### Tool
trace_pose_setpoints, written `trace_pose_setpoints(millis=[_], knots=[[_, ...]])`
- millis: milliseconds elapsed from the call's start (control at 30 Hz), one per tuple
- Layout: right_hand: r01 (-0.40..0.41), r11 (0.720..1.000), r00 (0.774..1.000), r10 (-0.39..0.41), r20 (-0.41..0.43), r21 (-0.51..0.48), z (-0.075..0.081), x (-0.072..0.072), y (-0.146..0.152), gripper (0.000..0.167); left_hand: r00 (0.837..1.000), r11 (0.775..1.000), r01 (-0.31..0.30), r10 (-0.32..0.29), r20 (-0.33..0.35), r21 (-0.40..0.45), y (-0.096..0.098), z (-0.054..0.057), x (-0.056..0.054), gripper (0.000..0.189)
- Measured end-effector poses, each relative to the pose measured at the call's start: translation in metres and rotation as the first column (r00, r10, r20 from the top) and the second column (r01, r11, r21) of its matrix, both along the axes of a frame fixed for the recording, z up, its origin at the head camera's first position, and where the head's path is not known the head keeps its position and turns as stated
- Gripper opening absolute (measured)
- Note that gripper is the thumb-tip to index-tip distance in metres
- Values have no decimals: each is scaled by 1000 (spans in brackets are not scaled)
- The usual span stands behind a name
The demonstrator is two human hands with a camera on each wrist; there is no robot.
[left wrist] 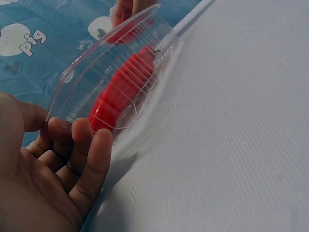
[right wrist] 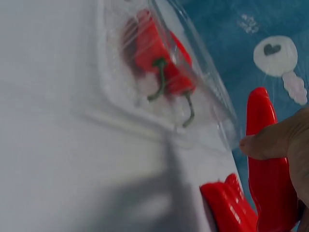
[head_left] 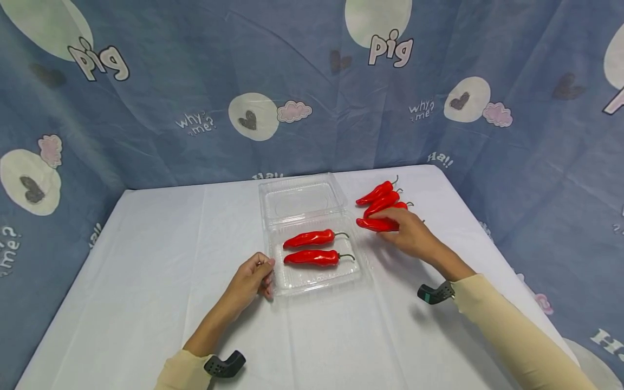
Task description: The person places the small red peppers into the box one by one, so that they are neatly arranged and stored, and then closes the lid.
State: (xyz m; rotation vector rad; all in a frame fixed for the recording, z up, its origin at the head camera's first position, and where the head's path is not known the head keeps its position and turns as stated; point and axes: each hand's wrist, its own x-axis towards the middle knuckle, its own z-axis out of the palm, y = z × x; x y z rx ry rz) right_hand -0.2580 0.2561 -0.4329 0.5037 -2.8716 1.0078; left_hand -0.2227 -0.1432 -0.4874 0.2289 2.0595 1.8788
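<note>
A clear plastic clamshell box (head_left: 312,283) lies with its lid (head_left: 302,198) folded back. Inside its base are two red chili peppers (head_left: 312,258), side by side, stems to the right. My left hand (head_left: 252,277) pinches the box's left rim between thumb and fingers; the left wrist view shows the thumb (left wrist: 34,116) at that edge. Right of the box, my right hand (head_left: 407,232) holds another red chili pepper (right wrist: 268,183), its tip pointing left in the head view. More red chili peppers (head_left: 377,192) lie just beyond that hand, partly covered by it.
A white cloth covers the table (head_left: 146,260). Behind and beside it hangs a blue printed curtain (head_left: 302,65). A dark wrist camera (head_left: 435,293) sits at the right sleeve, another camera (head_left: 225,364) at the left sleeve.
</note>
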Motion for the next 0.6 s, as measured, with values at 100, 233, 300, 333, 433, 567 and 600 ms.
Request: trace_pose_setpoints(millis=[100,233,300,333,433,567,600], knots=[[-2,1000,1000,2,8,5,5,2,-8,45,1000,1000,1,-1,-4,0,0,0,0,30],[0,1000,999,0,34,10,11,5,-19,46,1000,1000,0,0,-7,0,0,-1,0,30],[-3,1000,999,3,42,8,14,6,-24,47,1000,1000,1,-1,-6,0,0,-1,-1,30],[-5,1000,999,5,42,8,15,7,-26,47,1000,1000,0,0,-6,2,0,-2,-1,29],[-22,1000,999,22,44,0,18,7,-34,47,1000,1000,1,-1,-6,7,0,-2,-1,29],[-46,999,998,46,46,-6,22,9,-44,47,1000,1000,2,-2,-5,9,0,-2,0,29],[-50,999,998,50,49,-6,23,9,-47,47,1000,1000,3,-3,-4,9,0,-2,0,29]])
